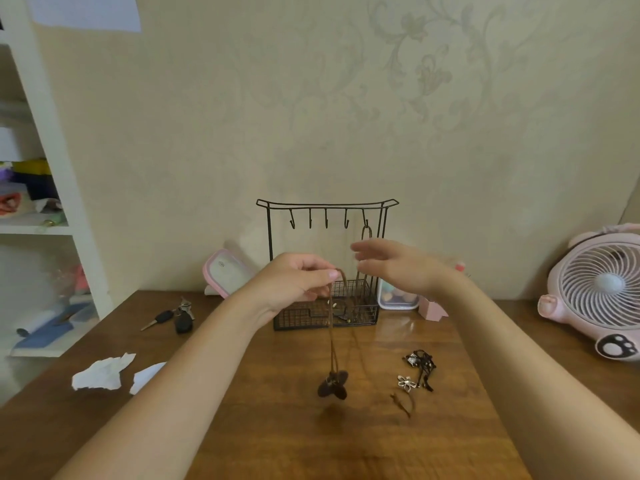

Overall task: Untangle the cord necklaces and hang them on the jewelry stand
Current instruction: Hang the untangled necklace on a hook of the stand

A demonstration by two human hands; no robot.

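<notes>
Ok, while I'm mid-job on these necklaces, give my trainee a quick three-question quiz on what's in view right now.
1. True or false: the tangle of black cords lies on the table, not on the jewelry stand.
2. Which hand pinches the brown cord carrying the dark pendant? A) left B) right C) neither
3. How many hooks hang from the stand's top bar?

Key
1. True.
2. A: the left hand pinches it above the table.
3. Five.
</notes>
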